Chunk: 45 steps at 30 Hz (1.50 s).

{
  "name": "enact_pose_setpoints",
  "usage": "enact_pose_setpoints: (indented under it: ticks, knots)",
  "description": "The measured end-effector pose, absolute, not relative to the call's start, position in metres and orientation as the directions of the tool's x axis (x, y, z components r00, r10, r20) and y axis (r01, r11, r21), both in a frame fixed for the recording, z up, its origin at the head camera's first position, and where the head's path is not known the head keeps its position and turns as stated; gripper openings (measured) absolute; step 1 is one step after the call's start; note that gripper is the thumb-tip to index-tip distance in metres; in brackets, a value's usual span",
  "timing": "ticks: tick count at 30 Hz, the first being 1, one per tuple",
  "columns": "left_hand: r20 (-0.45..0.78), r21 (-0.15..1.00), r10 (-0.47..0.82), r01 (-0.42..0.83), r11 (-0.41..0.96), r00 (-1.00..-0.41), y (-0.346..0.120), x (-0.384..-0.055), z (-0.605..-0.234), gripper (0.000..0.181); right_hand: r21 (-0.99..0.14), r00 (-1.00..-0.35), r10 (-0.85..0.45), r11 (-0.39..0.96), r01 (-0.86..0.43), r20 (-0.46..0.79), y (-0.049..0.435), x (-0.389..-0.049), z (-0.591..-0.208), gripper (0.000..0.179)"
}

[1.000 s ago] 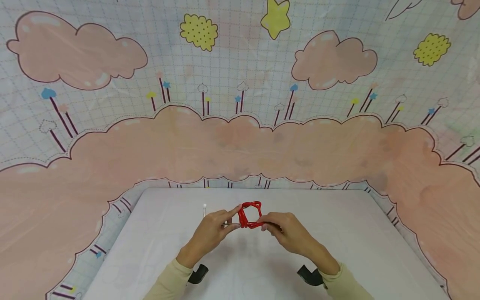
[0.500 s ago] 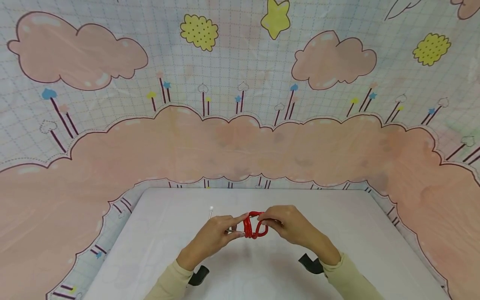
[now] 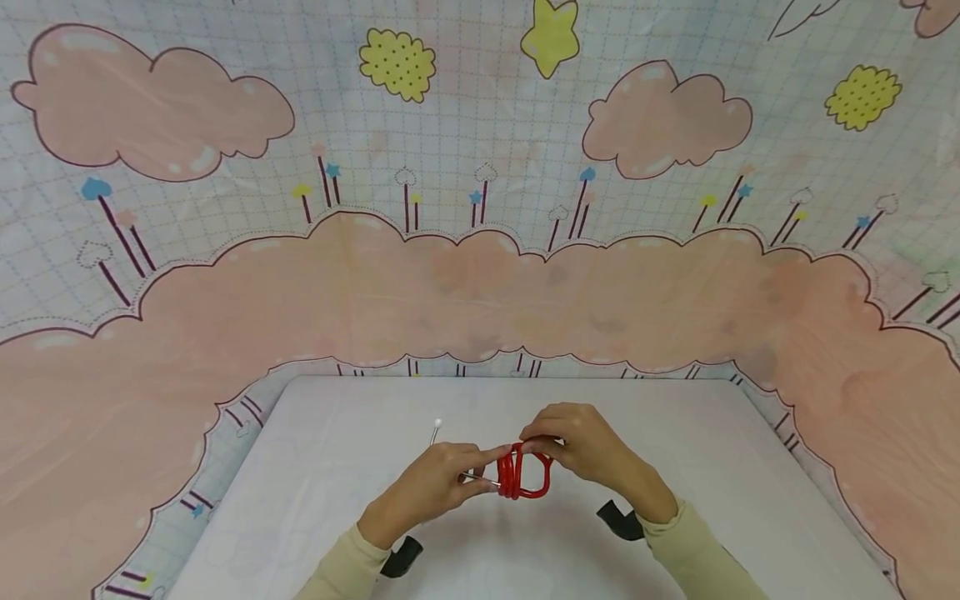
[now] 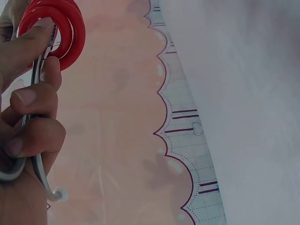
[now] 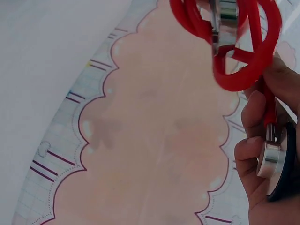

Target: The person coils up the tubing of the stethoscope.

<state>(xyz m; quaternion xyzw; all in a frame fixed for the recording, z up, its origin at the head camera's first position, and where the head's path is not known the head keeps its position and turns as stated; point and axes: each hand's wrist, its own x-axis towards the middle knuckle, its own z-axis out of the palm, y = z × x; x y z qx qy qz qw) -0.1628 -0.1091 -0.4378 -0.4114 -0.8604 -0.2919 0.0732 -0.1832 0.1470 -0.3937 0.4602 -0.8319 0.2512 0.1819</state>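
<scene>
A stethoscope is held up over the table, its red tubing (image 3: pixel 546 479) wound in several loops. My left hand (image 3: pixel 438 479) grips the metal ear tubes (image 4: pixel 40 168) and the left side of the coil. One white ear tip (image 3: pixel 438 423) pokes up behind that hand, and in the left wrist view an ear tip (image 4: pixel 59 195) hangs below the fingers. At the top of the coil, my right hand (image 3: pixel 570 437) pinches the red tube. The right wrist view shows the metal chest piece (image 5: pixel 269 161) with its dark rim inside this hand, partly hidden by the fingers.
A white table (image 3: pixel 337 433) lies below both hands. Behind it hangs a patterned cloth (image 3: pixel 480 292) with clouds and stars. Black pieces sit under the wrists, one by the left sleeve (image 3: pixel 403 557) and one by the right sleeve (image 3: pixel 621 522).
Both hands have shifted the stethoscope toward the body and slightly right. My right hand has moved from the coil's lower right to its top, and the tubing is wound into a tighter bundle.
</scene>
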Motion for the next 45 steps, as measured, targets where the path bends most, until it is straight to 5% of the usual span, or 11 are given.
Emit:
enact_pose_setpoints:
  ticks: [19, 34, 45]
  knots:
    - [0.444, 0.439, 0.689, 0.809, 0.391, -0.574, -0.102, -0.155, -0.436, 0.055, -0.677, -0.645, -0.673, 0.285, -0.678, 0.363, 0.153, -0.212, -0.417, 0.012]
    - [0.481, 0.482, 0.610, 0.771, 0.416, -0.630, -0.110, -0.163, -0.440, 0.055, -0.754, -0.819, -0.483, 0.400, -0.520, 0.308, 0.148, -0.203, -0.439, 0.019]
    - [0.473, 0.491, 0.567, 0.736, 0.466, -0.674, -0.115, -0.168, -0.442, 0.054, -0.892, -0.839, -0.500, 0.251, -0.376, 0.214, 0.150, -0.192, -0.443, 0.036]
